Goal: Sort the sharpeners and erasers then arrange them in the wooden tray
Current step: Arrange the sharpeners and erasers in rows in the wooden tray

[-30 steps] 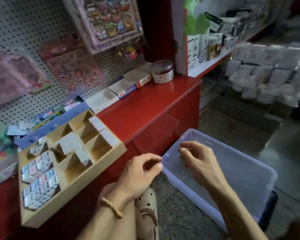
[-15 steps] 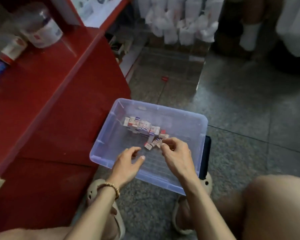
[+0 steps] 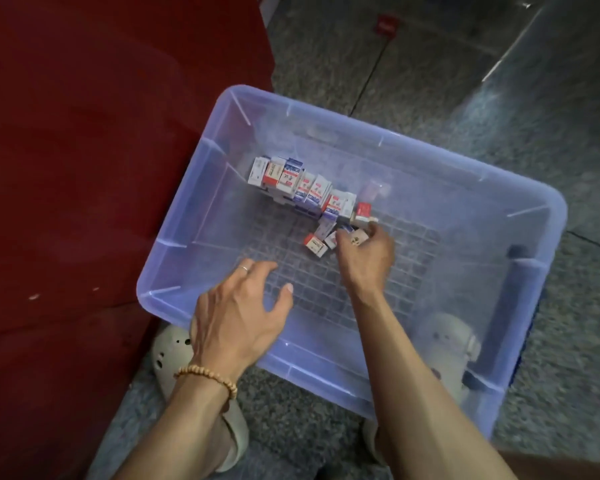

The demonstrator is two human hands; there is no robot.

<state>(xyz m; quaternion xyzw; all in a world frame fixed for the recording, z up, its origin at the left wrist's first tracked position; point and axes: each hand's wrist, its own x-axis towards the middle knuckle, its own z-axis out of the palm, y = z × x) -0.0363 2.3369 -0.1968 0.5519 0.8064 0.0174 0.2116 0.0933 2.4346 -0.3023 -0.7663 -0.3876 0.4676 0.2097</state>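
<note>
The person has looked away from the wooden tray and down into the plastic tub [image 3: 201,188] on the floor. The right hand [image 3: 366,256] now pinches one little box [image 3: 357,237] near the pile of boxes [image 3: 302,187], so more sorting is coming. The left hand [image 3: 238,315] hangs spread and holds nothing.

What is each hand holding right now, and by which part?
The right hand pinches a small eraser box by its near end. The left hand holds nothing, fingers spread above the plastic bin.
</note>
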